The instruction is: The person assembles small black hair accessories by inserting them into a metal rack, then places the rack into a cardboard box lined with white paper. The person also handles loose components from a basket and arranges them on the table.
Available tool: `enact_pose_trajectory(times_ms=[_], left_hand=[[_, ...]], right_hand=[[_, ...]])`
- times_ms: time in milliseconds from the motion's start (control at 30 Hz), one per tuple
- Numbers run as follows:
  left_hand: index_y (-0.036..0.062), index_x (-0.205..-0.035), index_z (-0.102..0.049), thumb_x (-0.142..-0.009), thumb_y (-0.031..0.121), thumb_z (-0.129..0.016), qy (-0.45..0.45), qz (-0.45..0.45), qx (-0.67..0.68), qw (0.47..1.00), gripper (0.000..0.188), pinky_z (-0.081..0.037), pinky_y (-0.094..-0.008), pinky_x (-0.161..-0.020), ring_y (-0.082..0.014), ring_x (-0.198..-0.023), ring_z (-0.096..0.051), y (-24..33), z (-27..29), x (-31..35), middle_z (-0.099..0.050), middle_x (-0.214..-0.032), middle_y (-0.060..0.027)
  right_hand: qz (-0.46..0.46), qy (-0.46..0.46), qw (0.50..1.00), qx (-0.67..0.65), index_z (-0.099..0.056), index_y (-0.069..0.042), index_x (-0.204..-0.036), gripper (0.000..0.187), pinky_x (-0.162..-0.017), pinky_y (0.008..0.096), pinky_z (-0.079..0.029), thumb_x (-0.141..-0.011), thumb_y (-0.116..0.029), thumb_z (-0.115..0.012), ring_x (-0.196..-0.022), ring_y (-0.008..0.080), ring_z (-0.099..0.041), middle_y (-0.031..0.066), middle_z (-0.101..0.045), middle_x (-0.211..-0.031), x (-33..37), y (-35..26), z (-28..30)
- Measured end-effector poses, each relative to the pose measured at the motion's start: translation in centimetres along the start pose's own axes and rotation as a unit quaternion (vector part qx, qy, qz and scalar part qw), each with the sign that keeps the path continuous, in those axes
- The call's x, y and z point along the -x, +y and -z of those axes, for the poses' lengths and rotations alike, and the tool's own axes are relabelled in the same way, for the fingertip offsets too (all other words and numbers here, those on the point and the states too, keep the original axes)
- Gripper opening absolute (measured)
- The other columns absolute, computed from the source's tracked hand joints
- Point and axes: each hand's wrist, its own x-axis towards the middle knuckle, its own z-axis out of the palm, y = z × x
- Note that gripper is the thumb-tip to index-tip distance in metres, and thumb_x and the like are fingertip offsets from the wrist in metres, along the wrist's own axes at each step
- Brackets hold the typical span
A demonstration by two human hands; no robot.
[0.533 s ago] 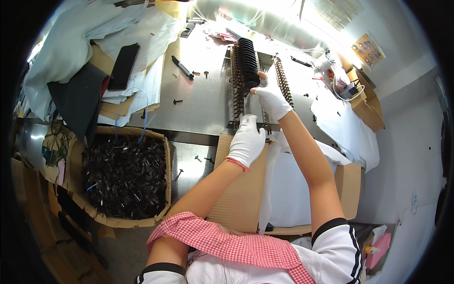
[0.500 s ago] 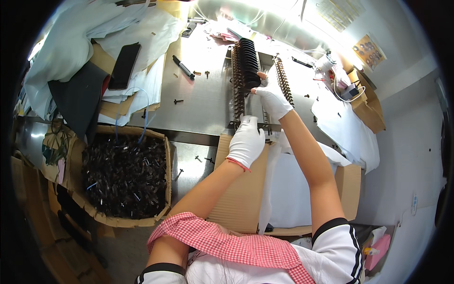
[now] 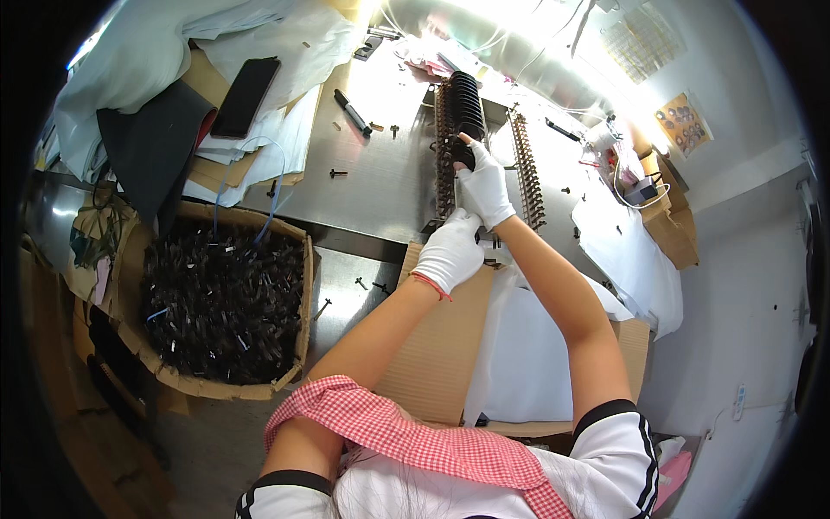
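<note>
A metal rack (image 3: 443, 186) with toothed rows stands on the steel table. Along its left row sits a line of thin black discs (image 3: 467, 99), packed side by side. My right hand (image 3: 487, 190), in a white glove with bare thumb and fingertip, grips the near end of this line of discs. My left hand (image 3: 450, 251), in a white glove, is closed at the rack's near end; whatever its fingers hold is hidden. The second toothed row (image 3: 527, 173) runs to the right of my right hand and carries no discs.
At the left, a carton (image 3: 303, 346) is full of small dark parts. Behind it lie papers, a phone (image 3: 245, 98) and a marker (image 3: 353, 113). Loose small screws (image 3: 337, 173) are scattered on the table. A flattened cardboard (image 3: 428, 346) and white sheets (image 3: 527, 363) lie near me.
My right hand has come nearer to me along the rack, its fingers lower on the disc line and closer to my left hand. The view has shifted slightly.
</note>
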Motion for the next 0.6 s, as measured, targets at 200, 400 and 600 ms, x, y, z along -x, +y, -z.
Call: enact_pose_trajectory(times_ms=[200,400,600], left_hand=[[0.0018,-0.111,-0.064,-0.083,0.008,-0.058,0.028,0.038,0.002,0.999,0.029,-0.049,-0.0451,-0.094,-0.0412,-0.106,-0.061,0.1,-0.5,-0.1,-0.058,-0.12,-0.0228],[0.0022,-0.11,-0.062,-0.087,0.011,-0.058,0.05,0.068,0.025,0.996,0.025,-0.052,-0.0439,-0.091,-0.0377,-0.101,-0.065,0.8,0.2,-0.2,-0.06,-0.117,-0.019],[0.0144,-0.123,-0.053,-0.099,0.04,-0.057,0.088,0.165,0.717,0.672,0.036,-0.052,-0.0329,-0.088,-0.0139,-0.104,-0.058,3.8,0.7,-0.3,-0.059,-0.112,-0.001]], right_hand=[[0.115,-0.011,0.974,0.194,-0.057,-0.007,-0.13,0.045,-0.08,0.0395,-0.056,-0.085,-0.001,-0.059,-0.093,0.0322,-0.069,0.0181,-0.068,-0.117,-0.3,-0.3,-0.7],[0.249,0.066,0.934,0.249,-0.061,-0.005,-0.123,0.04,-0.089,0.0334,-0.056,-0.083,0.0,-0.059,-0.104,0.0286,-0.068,0.0147,-0.068,-0.12,-1.3,-1.0,1.3],[0.016,-0.049,0.998,0.024,-0.066,-0.005,-0.115,0.031,-0.074,0.0327,-0.054,-0.086,0.0,-0.058,-0.082,0.03,-0.068,0.014,-0.07,-0.106,3.8,-5.9,7.4]])
